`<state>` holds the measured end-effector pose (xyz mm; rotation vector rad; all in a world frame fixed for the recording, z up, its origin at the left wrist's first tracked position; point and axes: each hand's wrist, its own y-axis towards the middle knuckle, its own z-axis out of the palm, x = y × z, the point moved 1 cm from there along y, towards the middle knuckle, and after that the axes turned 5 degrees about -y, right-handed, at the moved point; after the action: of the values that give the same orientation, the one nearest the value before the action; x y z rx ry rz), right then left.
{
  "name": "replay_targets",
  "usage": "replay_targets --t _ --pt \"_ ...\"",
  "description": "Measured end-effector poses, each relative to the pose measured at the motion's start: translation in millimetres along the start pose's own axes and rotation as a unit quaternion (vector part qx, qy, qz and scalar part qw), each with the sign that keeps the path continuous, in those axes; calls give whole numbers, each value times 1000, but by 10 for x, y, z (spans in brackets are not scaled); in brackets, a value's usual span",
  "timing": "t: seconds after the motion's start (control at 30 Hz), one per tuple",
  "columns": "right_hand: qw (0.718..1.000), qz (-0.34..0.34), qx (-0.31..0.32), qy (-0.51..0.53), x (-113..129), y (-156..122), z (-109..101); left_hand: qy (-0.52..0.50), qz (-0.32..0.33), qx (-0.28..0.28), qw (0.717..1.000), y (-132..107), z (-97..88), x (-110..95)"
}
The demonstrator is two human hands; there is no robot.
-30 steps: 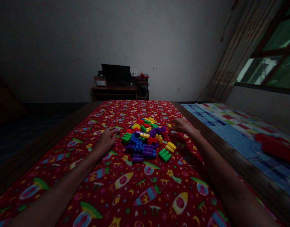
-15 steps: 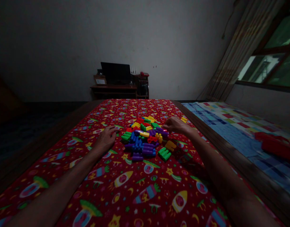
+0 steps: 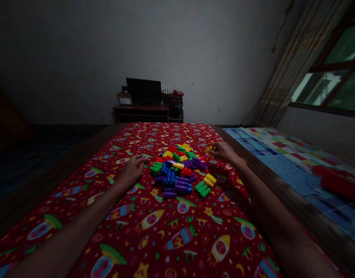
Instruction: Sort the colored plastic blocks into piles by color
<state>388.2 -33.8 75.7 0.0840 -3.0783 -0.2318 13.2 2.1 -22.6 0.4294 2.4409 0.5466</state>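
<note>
Toy building blocks in several colours lie in a loose pile on the red space-print cloth (image 3: 154,243). My left hand (image 3: 132,169) rests on the cloth at the pile's left, its fingers loosely stretched, near a green block (image 3: 156,167). To the right of the pile, my right hand (image 3: 225,151) pinches a small yellow block (image 3: 208,149) at its fingertips. Purple blocks (image 3: 199,163) lie nearest to that hand. Closer to me are a green block (image 3: 202,190) and a yellow one (image 3: 209,180), slightly apart from the pile. Blue and purple blocks (image 3: 177,183) form the pile's near side.
A dark wooden edge (image 3: 252,173) runs along the cloth's right side. Beyond it, a checked blue bedcover (image 3: 261,154) holds a red item (image 3: 339,183). Against the far wall stands a desk (image 3: 142,112) with a black monitor (image 3: 144,90).
My right hand has drawn away to the right from the pile, and a yellow block now shows at its fingertips. The yellow block beside the red one is gone from there. My left hand stays put.
</note>
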Motion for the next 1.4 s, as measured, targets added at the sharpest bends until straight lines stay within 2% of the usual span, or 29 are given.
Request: replay_targets --t 0.07,0.17,0.23,0.3,0.37,0.43,0.5,0.57,0.73,0.87,0.93,1.0,1.07,1.2,1.3,1.4 --pt "996 63 -54 -41 -147 18 124 3 -1 -1 1000 1 -1 -4" --pt "990 97 -90 -48 -278 32 261 8 -8 1 1000 3 1 -12" --pt "989 104 -93 -47 -286 34 236 8 -10 2 1000 2 1 -18" --pt "991 99 -79 -50 -219 20 112 6 -8 2 1000 -1 -2 -19" --pt "997 61 -20 -45 -77 -24 -55 4 -5 4 1000 -4 -5 -15" --pt "995 -7 95 -30 114 -101 -193 5 -3 6 1000 -4 -7 -8" --pt "972 -77 220 -18 311 -203 -257 8 -2 6 1000 -3 -6 -2" --pt "954 -115 273 -41 468 -295 -241 11 2 5 1000 -2 -4 -2" --pt "950 -151 212 -170 614 -388 -75 11 8 0 1000 -5 2 -2" --pt "947 -163 229 -153 508 -338 -71 10 10 1 1000 -1 15 13" --pt "960 -145 203 -125 380 -254 -79 9 5 -4 1000 2 22 16" --pt "981 -94 134 -102 205 -137 -42 10 1 -5 1000 3 23 9" --pt "996 -32 39 -72 7 -18 53 12 3 0 1000 1 19 -5" --pt "992 55 -110 -7 -357 111 313 14 10 1 1000 -5 4 -24" --pt "982 82 -171 8 -516 138 419 14 7 -3 1000 -7 5 -18" --pt "980 75 -185 20 -487 223 443 11 6 -4 1000 -9 9 -14"
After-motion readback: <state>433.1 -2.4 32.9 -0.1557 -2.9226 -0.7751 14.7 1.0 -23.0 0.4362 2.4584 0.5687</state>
